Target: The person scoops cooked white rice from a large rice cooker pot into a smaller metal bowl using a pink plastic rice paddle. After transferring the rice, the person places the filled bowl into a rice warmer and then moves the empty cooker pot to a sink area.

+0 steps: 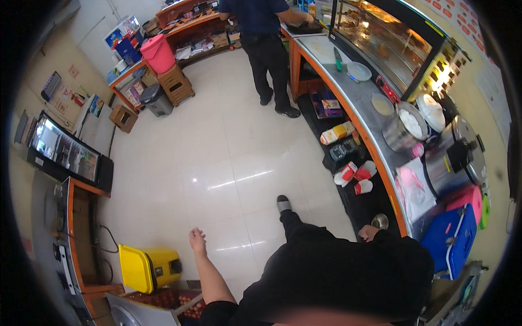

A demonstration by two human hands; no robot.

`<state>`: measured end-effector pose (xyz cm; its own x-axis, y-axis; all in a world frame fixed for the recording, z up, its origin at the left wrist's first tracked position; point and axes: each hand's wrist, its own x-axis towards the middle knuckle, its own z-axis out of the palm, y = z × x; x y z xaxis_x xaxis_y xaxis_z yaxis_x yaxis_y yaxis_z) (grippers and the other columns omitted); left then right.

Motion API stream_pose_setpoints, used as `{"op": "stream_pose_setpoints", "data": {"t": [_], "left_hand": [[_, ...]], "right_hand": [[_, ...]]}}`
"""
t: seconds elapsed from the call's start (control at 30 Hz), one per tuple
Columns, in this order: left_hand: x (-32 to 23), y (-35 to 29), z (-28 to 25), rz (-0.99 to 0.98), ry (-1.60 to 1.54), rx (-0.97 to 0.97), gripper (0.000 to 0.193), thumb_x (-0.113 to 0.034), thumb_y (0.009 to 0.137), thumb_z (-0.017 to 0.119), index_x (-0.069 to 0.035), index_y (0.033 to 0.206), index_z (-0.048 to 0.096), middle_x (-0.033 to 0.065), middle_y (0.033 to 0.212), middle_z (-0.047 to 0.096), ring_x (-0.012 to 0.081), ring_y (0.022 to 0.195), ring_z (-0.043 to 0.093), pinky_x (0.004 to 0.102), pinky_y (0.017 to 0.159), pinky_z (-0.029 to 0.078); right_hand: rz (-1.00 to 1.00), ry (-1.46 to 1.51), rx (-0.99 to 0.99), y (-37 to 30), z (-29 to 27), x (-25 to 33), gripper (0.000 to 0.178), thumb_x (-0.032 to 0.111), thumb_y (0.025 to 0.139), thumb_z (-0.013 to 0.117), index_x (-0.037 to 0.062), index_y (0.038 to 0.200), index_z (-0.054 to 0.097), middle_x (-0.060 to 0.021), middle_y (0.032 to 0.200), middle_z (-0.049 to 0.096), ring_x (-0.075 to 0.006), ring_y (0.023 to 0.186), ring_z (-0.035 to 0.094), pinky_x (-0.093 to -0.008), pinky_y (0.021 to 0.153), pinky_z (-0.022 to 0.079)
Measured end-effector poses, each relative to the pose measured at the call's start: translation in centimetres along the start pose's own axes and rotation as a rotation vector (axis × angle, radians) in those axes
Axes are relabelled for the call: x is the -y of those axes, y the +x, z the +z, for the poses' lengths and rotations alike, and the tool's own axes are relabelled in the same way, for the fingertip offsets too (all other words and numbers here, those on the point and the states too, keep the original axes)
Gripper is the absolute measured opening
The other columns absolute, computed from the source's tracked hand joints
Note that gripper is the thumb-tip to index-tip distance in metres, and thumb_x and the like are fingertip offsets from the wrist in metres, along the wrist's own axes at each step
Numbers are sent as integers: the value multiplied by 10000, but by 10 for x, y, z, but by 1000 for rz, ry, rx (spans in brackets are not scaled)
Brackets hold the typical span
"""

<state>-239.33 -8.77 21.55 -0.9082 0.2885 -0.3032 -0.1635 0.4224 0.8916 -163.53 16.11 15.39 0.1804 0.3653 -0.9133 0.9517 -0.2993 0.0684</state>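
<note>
My left hand (197, 239) hangs out over the tiled floor on a stretched forearm. Its fingers are loosely bent and a little apart, with nothing visible in them. Low at my right side, my right hand (369, 233) comes out of a black sleeve with its fingers curled in. Whatever it may hold is hidden. A small shiny metal bowl (380, 221) shows right beside that hand, in front of the counter's lower shelf; I cannot tell whether the two touch. One of my feet, in a grey sock and dark sandal (283, 204), is on the floor ahead.
Along the right runs a steel-topped counter (375, 125) bearing a glass food warmer (386, 41), pots and a green-handled knife (337, 58). Red-and-white cartons (353, 175) lie on its lower shelf. A yellow bin (149, 269) stands lower left. Another person (261, 49) stands at the far counter.
</note>
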Motion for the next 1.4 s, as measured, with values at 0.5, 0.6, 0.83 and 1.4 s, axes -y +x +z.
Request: {"op": "stream_pose_setpoints", "data": {"t": [0.5,0.6,0.83,1.4], "left_hand": [[-32,103,185,-548,715,607,559,-568,1024,480,-39,913,621,103,757,636,230,637,618,372,573,498],[-69,183,224,-527,698,606,572,-584,1021,475,-36,948,623,114,784,644,233,652,621,371,561,497],[-136,423,255,-467,662,541,614,-622,1012,465,-31,1030,628,138,848,663,240,684,629,370,533,493],[-453,721,523,30,674,731,434,-419,1052,500,-26,1230,543,111,1004,663,228,848,637,348,689,516]], "right_hand": [[-912,-25,-395,73,-276,655,423,381,930,593,38,1144,717,-215,1156,707,-349,1089,670,-422,963,511],[-941,224,-411,60,-313,715,425,392,935,606,41,1156,701,-219,1133,709,-350,1087,673,-425,962,513],[-388,-282,-94,132,-284,705,426,272,837,583,-3,1123,736,-270,1162,692,-396,1095,660,-497,953,502],[-50,240,175,174,-405,805,570,37,757,564,-60,1315,628,-334,1386,551,-443,1202,593,-590,955,474]]}}
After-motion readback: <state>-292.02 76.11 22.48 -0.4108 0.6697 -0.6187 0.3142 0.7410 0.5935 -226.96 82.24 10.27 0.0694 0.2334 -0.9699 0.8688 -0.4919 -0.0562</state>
